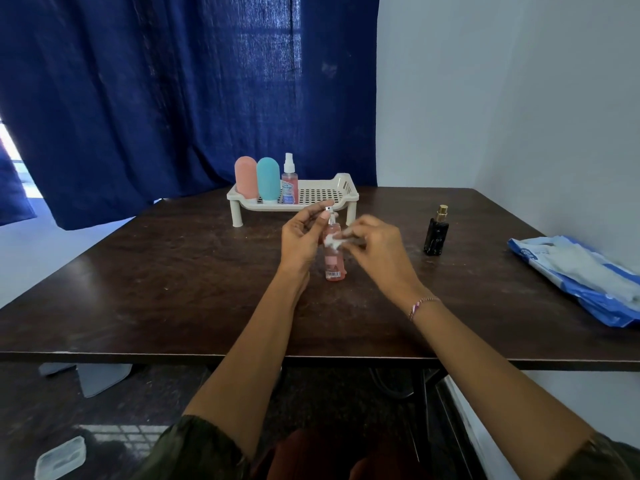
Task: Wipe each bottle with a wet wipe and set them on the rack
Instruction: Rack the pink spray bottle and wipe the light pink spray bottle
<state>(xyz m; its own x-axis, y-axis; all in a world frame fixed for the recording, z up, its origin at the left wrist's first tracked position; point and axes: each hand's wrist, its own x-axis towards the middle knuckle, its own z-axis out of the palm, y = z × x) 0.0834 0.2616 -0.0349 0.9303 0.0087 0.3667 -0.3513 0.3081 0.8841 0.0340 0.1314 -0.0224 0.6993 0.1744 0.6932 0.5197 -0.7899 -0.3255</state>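
Dark counter (pixel 156 271); left hand (pixel 300 239), grip curled round pink spray bottle (pixel 335 268); right hand (pixel 379 249), grip pinching wet wipe (pixel 333 240) against it.

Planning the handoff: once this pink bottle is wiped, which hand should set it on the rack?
Probably left: the left hand grips the pink bottle near its top, just in front of the rack; the right hand is busy pinching the wipe.
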